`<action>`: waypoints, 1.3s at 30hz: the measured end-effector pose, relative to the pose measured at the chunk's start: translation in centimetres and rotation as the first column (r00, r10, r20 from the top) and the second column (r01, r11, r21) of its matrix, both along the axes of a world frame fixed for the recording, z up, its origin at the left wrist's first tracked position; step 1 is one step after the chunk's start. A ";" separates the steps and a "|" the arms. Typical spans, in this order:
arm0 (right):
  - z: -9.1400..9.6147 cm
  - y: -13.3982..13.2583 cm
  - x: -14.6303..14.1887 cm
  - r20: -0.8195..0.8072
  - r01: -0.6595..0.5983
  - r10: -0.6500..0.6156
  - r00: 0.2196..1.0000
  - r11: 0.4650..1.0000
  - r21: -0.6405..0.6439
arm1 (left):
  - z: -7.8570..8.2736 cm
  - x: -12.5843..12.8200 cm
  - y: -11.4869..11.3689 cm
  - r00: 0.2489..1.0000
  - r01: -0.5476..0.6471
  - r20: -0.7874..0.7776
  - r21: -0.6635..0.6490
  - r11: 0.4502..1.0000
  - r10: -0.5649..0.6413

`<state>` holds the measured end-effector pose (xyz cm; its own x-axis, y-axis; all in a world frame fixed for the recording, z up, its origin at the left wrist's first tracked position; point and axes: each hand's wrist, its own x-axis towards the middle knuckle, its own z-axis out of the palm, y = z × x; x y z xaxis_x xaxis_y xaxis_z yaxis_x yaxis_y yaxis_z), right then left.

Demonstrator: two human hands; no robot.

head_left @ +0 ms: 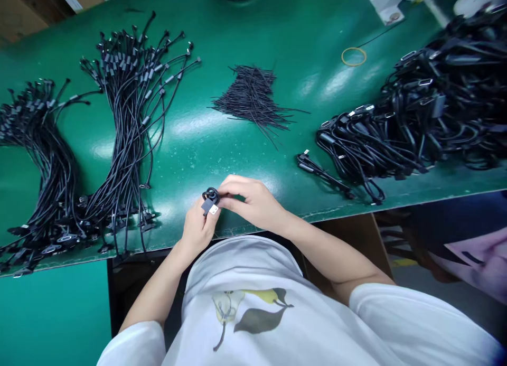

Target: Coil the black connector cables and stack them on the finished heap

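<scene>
Near the table's front edge, my left hand [197, 223] is closed around a short black cable [210, 195] bent into a small coil. A dark connector with a white marked face sticks out of the top of that grip. My right hand [253, 201] pinches at the right side of the coil with thumb and forefinger; whether a thin tie is also between them is too small to tell. Beyond both hands lies a loose heap of thin black ties [253, 96]. To the right, a folded cable [322, 173] lies apart from a larger pile.
Two long bundles of straight black cables [129, 107] [53, 160] lie on the left of the green table [190, 149]. A big pile of folded cables [428, 107] covers the right. A yellow rubber band [354, 56] and a white metal bracket [386, 7] are at the back right.
</scene>
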<state>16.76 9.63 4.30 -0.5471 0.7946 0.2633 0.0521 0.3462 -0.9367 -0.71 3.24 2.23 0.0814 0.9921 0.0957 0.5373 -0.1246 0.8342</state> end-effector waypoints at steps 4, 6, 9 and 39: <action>-0.2 -0.2 -0.3 0.035 0.024 -0.028 0.999 0.995 0.099 | 0.2 -0.7 -0.2 0.998 -0.055 -0.004 0.235 0.971 0.057; -0.2 -0.6 -0.5 0.132 0.067 -0.104 0.986 0.964 0.256 | 0.7 -1.0 -0.4 0.995 -0.097 0.033 0.289 0.952 0.092; 0.0 -1.2 -0.9 0.283 0.085 -0.292 0.914 0.818 0.569 | 1.8 -1.2 -0.6 0.995 -0.099 0.046 0.216 0.971 0.091; -3.5 0.3 14.7 0.592 0.317 -0.788 0.169 0.612 0.725 | 0.4 -10.8 -6.1 0.668 -0.339 -0.697 0.028 0.940 0.262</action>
<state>31.48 9.97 0.84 -0.0866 0.9345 0.3452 0.9927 0.1103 -0.0494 -11.52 -2.89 2.67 -0.2186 0.9750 0.0396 0.9538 0.2050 0.2197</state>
